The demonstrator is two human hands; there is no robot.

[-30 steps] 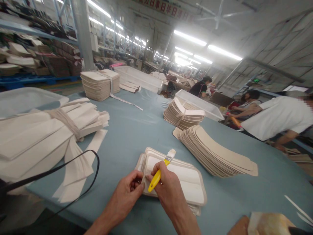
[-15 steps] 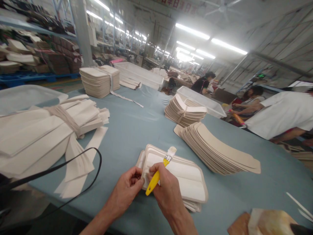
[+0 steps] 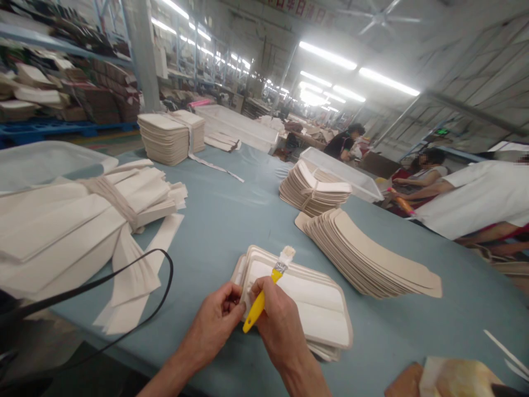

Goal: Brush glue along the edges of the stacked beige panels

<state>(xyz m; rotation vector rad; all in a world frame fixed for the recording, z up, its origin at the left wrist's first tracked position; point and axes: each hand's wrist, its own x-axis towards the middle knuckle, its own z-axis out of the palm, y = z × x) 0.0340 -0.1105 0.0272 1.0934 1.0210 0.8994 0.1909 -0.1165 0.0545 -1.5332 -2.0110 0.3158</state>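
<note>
1. Over the worktop (image 3: 198, 237) in the head view, I see the right hand (image 3: 279, 317) clasping a yellow-handled paintbrush (image 3: 255, 311), its bristles above a stack of pale, round-cornered panels (image 3: 324, 314).
2. The left hand (image 3: 217, 317) curls at the stack's left edge; I cannot tell whether it grips a panel.
3. Beyond, rightward, I see fanned beige strips (image 3: 372, 253).

The left hand (image 3: 214, 318) and the right hand (image 3: 278, 313) were both bare, with slender, jointed fingers (image 3: 231, 288). The wrists (image 3: 190, 344) were bare too, as were the lean forearms (image 3: 172, 368), which ran uncovered to the lower edge of the view. Fingernails were too small to make out.
</note>
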